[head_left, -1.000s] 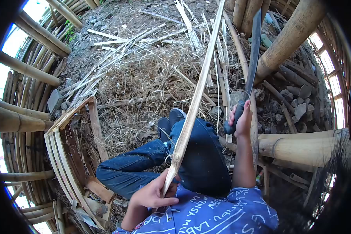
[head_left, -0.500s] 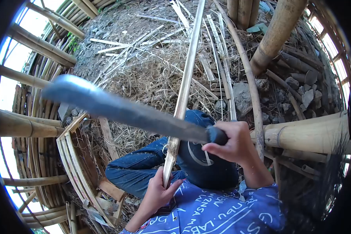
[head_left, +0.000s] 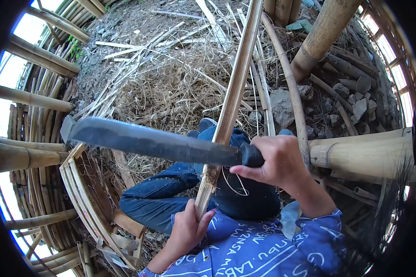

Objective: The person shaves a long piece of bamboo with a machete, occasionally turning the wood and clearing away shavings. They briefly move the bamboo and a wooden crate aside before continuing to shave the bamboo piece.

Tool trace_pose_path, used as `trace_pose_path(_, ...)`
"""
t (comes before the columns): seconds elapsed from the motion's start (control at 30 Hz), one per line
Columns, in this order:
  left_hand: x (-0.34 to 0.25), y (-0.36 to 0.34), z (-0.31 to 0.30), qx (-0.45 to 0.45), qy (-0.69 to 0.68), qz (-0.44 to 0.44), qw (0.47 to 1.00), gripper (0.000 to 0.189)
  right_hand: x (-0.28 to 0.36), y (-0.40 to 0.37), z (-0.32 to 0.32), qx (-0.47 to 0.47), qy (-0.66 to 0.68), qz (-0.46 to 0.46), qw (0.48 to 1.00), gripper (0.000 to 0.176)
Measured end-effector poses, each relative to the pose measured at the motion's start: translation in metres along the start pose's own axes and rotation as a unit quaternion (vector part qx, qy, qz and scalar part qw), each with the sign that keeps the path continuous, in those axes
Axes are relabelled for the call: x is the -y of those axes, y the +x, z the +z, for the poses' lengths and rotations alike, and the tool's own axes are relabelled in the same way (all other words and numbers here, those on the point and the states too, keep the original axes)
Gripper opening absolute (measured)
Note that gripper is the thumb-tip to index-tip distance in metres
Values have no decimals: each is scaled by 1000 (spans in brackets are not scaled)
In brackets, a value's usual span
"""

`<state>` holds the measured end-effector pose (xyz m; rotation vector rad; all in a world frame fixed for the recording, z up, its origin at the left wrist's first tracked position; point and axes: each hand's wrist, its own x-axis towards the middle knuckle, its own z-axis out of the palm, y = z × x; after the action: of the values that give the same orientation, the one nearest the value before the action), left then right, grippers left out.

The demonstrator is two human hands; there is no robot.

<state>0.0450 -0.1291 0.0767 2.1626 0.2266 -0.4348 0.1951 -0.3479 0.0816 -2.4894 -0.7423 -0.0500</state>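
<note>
A long split bamboo strip (head_left: 235,94) runs from my lap up past the top edge. Its lower end is held by my left hand (head_left: 188,225), fingers wrapped round it. My right hand (head_left: 278,161) grips the black handle of a large machete (head_left: 152,141). The broad blade points left and lies across the strip near a rough, frayed node, covering part of it. Whether the edge touches the strip I cannot tell. A thin curled shaving (head_left: 238,184) is over my dark-clothed knee.
Shavings (head_left: 166,92) and loose strips (head_left: 138,51) litter the ground ahead. Thick bamboo posts (head_left: 326,34) and a horizontal pole (head_left: 365,154) stand at the right, near broken stones (head_left: 282,108). A bamboo frame (head_left: 90,203) leans at the left.
The machete blade has come down and nearer my body, and is now sharp rather than blurred. The strip's upper part has shifted right and shows its grooved face. The view has moved slightly.
</note>
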Motion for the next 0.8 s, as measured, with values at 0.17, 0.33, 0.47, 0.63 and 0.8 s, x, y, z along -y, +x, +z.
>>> trace_pose_path(0.17, 6, -2, 2, -4, -18, 3, 1000, 27, -20, 18, -5, -75, -34, 25, 996, 68)
trace_pose_path(0.33, 7, -3, 2, -13, 1, 25, 1000, 31, -26, 34, -21, -55, -50, 32, 997, 67)
trace_pose_path(0.47, 11, -7, 2, -16, -8, 34, 999, 31, -45, 64, -38, -31, -30, 131, 990, 66)
trace_pose_path(0.63, 13, -5, -1, -48, -20, 33, 998, 31, -61, 92, -33, -90, -125, 61, 986, 72)
trace_pose_path(0.8, 23, -8, -3, -55, -34, 13, 998, 30, -79, 128, -25, -64, -125, 107, 984, 74)
